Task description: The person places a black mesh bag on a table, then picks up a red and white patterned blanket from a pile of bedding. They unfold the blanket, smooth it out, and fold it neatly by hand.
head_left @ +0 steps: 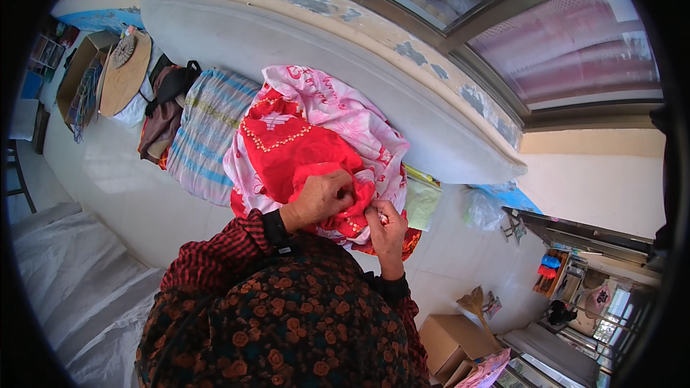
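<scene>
A red and pink-white printed fabric cover (302,145) lies bunched in front of me, with hearts, script and a line of yellowish dots on it. My left hand (323,196) pinches a gathered red part of it, fingers curled inward. Close by on the right, my right hand (387,226) grips the cloth's edge between thumb and fingers. Both hands are near the end of the cloth closest to my body. The fingertips are partly hidden in the folds, so any small thing between them cannot be seen.
A striped, folded quilt (213,129) lies left of the cloth, beside dark clothing (161,113) and a round wooden board (126,73). Behind runs a long grey-covered backrest (323,64) under a window. A cardboard box (458,339) stands at lower right; grey sheeting (81,302) lies at lower left.
</scene>
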Demonstrator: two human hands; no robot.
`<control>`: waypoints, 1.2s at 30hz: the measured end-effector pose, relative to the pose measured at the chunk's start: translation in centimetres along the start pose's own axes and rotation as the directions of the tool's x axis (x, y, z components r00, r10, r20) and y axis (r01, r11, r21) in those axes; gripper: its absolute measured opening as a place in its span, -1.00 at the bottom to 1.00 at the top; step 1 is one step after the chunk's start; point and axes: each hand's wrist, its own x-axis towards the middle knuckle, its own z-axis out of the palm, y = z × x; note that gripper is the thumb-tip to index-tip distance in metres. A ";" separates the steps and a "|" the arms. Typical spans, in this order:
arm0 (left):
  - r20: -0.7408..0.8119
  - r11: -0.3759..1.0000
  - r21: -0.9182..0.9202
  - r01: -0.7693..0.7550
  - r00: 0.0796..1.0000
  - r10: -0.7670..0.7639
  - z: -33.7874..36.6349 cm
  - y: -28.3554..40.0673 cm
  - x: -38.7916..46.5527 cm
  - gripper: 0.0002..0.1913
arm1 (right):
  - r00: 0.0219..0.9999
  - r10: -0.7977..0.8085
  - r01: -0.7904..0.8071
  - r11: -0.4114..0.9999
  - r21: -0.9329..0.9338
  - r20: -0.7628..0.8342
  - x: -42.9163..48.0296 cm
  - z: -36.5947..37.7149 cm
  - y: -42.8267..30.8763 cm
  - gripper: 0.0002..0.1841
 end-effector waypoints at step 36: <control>0.050 0.943 0.241 -0.227 0.974 0.222 0.5 2.4 -5.1 -0.71 | 0.971 -0.199 0.227 0.942 -0.249 0.134 -4.5 2.0 -0.8 -0.87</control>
